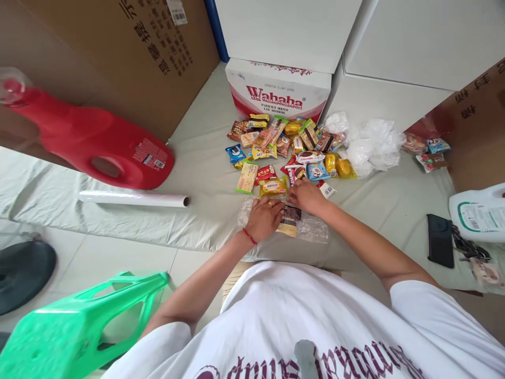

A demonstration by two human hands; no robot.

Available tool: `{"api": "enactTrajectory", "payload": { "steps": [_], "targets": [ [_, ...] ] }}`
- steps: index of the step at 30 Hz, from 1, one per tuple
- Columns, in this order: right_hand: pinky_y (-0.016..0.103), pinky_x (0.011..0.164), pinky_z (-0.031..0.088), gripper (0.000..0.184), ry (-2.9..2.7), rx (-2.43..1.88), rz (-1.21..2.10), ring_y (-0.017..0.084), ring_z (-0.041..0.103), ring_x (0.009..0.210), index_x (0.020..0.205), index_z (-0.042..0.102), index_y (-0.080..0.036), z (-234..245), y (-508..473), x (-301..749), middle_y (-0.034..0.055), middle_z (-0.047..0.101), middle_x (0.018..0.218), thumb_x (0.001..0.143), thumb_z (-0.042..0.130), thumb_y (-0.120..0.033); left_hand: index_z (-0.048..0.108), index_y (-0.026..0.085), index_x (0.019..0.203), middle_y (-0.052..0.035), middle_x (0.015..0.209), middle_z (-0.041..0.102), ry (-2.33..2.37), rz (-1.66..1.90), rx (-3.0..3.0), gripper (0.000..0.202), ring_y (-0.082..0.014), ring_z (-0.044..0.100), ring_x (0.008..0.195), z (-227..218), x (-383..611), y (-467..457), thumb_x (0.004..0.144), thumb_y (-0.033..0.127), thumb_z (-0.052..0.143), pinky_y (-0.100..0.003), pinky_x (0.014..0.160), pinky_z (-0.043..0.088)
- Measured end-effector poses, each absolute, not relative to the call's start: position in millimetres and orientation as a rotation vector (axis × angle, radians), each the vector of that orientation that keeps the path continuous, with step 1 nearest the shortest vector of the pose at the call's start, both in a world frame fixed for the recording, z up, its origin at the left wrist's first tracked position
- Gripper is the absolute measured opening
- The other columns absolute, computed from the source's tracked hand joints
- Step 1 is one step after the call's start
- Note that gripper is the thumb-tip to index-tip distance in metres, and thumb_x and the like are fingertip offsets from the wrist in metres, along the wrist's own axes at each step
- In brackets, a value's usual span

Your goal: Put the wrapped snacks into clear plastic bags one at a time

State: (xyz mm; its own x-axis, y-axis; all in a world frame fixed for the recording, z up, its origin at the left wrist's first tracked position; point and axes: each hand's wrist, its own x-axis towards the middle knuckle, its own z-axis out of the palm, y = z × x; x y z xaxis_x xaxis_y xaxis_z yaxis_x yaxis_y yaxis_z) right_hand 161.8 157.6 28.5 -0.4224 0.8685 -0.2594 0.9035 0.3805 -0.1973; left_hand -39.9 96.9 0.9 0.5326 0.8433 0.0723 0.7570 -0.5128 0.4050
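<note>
A clear plastic bag (313,229) lies at the edge of the cloth-covered surface, with a brown-and-yellow snack packet (289,223) showing inside it. My left hand (266,217), a red string at its wrist, is closed on the left part of this bag, its fingertips partly hidden. Just right of it, the fingers of my right hand (306,196) close on a red-and-white snack packet (295,172) at the near side of the pile. A yellow snack packet (273,186) and a pale green wafer packet (248,177) lie close by. Several other wrapped snacks (264,151) spread behind.
Behind the snacks stands a Wahaha water carton (278,97), with crumpled clear bags (373,145) to its right. A red detergent bottle (114,142) and a film roll (134,199) lie left. At right are a phone (440,240) and a white bottle (479,213). A green stool (87,321) stands below.
</note>
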Motion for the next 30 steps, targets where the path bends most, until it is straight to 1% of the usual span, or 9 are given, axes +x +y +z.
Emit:
{"api": "enactTrajectory", "payload": {
  "steps": [4,7,10,14,17,19,23,27,30],
  "targets": [
    [0.035,0.086,0.04,0.016,2.502,1.68,-0.526,0.03,0.056,0.106,0.094,0.078,-0.015,24,161,161,0.0156,0.069,0.105,0.093,0.064,-0.023,0.078,0.025,0.11,-0.0092,0.104,0.072,1.35,0.389,2.344,0.031,-0.0305,0.055,0.105,-1,-43,98,0.099,0.039,0.053,-0.047,0.089,0.036],
    [0.034,0.088,0.038,0.016,2.533,1.663,-0.57,0.027,0.056,0.102,0.097,0.077,-0.017,24,159,165,0.0123,0.07,0.104,0.094,0.063,-0.025,0.079,0.027,0.097,-0.007,0.111,0.071,1.276,0.454,2.312,0.02,-0.0313,0.053,0.117,4,-48,90,0.094,0.033,0.06,-0.048,0.095,0.034],
    [0.033,0.089,0.036,0.017,2.613,1.614,-0.651,0.026,0.056,0.102,0.099,0.074,-0.018,25,153,167,0.0093,0.072,0.103,0.097,0.058,-0.024,0.075,0.024,0.09,-0.0049,0.114,0.072,1.154,0.454,2.302,0.019,-0.0281,0.056,0.121,6,-48,82,0.096,0.024,0.056,-0.047,0.1,0.032],
    [0.032,0.083,0.034,0.017,2.638,1.572,-0.715,0.025,0.058,0.098,0.101,0.069,-0.017,27,146,167,0.0086,0.073,0.096,0.098,0.052,-0.02,0.071,0.022,0.103,-0.0064,0.11,0.074,1.159,0.373,2.22,0.024,-0.024,0.063,0.108,5,-43,77,0.099,0.022,0.047,-0.044,0.094,0.037],
    [0.031,0.078,0.034,0.017,2.615,1.575,-0.707,0.025,0.06,0.095,0.103,0.068,-0.016,26,144,165,0.0091,0.073,0.094,0.099,0.052,-0.022,0.066,0.021,0.127,-0.0113,0.13,0.07,1.239,0.296,2.183,0.034,-0.0304,0.059,0.118,6,-40,81,0.096,0.027,0.052,-0.046,0.094,0.04],
    [0.031,0.076,0.033,0.017,2.606,1.58,-0.705,0.025,0.06,0.096,0.102,0.068,-0.016,24,143,164,0.01,0.072,0.095,0.1,0.053,-0.023,0.066,0.019,0.131,-0.0124,0.126,0.072,1.288,0.215,2.187,0.04,-0.0341,0.058,0.116,8,-38,86,0.095,0.031,0.054,-0.049,0.093,0.041],
    [0.03,0.076,0.034,0.014,2.587,1.577,-0.718,0.025,0.06,0.097,0.099,0.068,-0.016,22,140,162,0.0101,0.072,0.094,0.099,0.055,-0.022,0.076,0.023,0.117,-0.0082,0.095,0.078,1.262,0.155,2.172,0.031,-0.0326,0.059,0.103,9,-37,94,0.092,0.029,0.057,-0.05,0.093,0.04],
    [0.029,0.077,0.034,0.015,2.584,1.58,-0.734,0.024,0.06,0.098,0.098,0.067,-0.017,21,137,160,0.0093,0.072,0.093,0.1,0.053,-0.019,0.08,0.026,0.096,-0.0056,0.095,0.077,1.172,0.254,2.143,0.027,-0.0281,0.06,0.108,8,-40,90,0.092,0.023,0.054,-0.049,0.099,0.037],
    [0.029,0.077,0.035,0.014,2.597,1.576,-0.746,0.024,0.06,0.098,0.098,0.067,-0.017,23,135,159,0.0095,0.072,0.093,0.1,0.053,-0.02,0.08,0.027,0.096,-0.0062,0.097,0.076,1.086,0.322,2.182,0.028,-0.0284,0.058,0.116,11,-43,84,0.097,0.029,0.053,-0.049,0.1,0.034]
  ]
}}
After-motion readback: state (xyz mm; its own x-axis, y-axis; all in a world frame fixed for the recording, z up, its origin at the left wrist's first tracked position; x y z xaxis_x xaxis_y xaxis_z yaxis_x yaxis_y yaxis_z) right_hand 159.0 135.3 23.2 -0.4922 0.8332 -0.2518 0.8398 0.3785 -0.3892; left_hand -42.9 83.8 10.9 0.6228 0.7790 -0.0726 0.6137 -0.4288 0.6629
